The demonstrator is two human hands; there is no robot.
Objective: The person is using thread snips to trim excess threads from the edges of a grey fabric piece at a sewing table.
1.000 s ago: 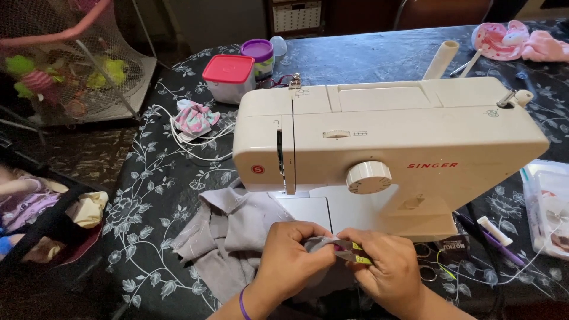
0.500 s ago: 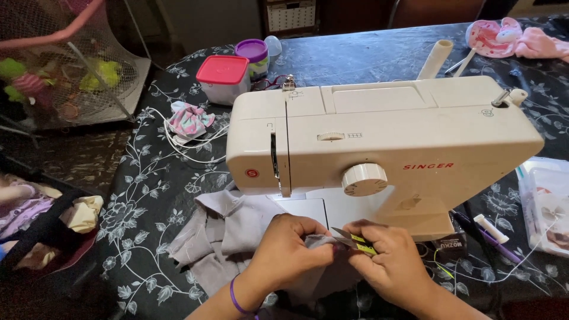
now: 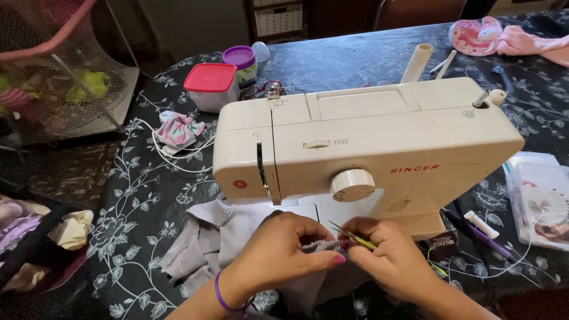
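Two hands at six o'clock of white sewing machine (image 3: pixel 367 142): left hand (image 3: pixel 284 252) pinching grey fabric (image 3: pixel 219 243), right hand (image 3: pixel 388 258) gripping small yellow-green snips (image 3: pixel 354 236); thread trimming apparently underway, steady close cutting needed.

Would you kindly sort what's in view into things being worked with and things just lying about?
In use: grey fabric, yellow-green snips, left hand, right hand, sewing machine.
Lying about: red-lidded tub, purple-lidded jar, pink cloth, clear box.
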